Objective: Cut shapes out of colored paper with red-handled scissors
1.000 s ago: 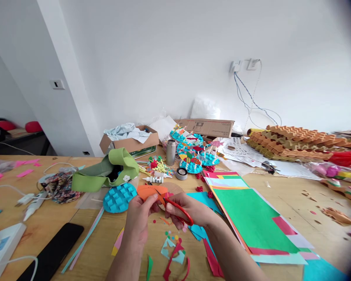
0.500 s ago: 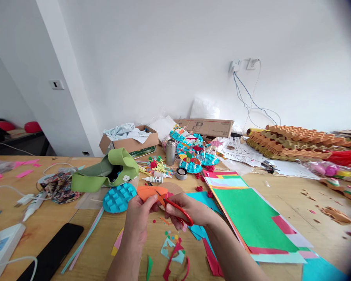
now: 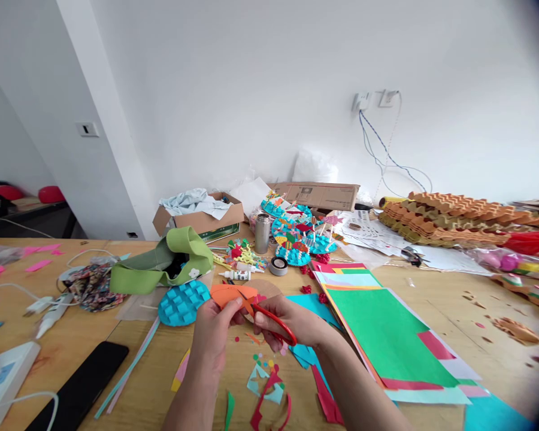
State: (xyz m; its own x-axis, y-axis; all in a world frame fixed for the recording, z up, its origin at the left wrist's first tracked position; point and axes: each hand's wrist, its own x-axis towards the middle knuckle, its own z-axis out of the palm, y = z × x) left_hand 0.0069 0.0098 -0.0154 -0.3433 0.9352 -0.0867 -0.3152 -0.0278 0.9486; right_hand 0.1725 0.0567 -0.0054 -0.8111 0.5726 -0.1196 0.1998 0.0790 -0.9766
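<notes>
Inspection finds the left hand (image 3: 213,338) at the centre of the work area, its grip closed: thumb and fingers pinch the orange paper (image 3: 230,296), which sits at about 12 o'clock from the hand. The right hand (image 3: 287,326), at about 3 o'clock from the left, has its grip closed around the red-handled scissors (image 3: 273,322). The blades lie against the orange paper, but how far they stand open cannot be determined.

Hazards are as follows. The scissor tips work close to the left fingers, so a slip of the paper could bring the blades onto the skin. The paper is held up, unsupported by the table (image 3: 440,287), and could flex and give a ragged cut. Loose paper scraps (image 3: 265,389) lie below the hands and could be caught by a wrist or sleeve. The blue textured disc (image 3: 182,302) lies just beside the left hand at about 10 o'clock and could be nudged or nicked by a wide movement.

The orange paper shows an irregular, angular outline with a pointed section near the blades; no tear is visible at this resolution. A round cardboard disc (image 3: 269,288) lies behind it at about 1 o'clock from the left hand. The stacked coloured paper sheets (image 3: 386,335) lie at about 3 o'clock from the right hand.
</notes>
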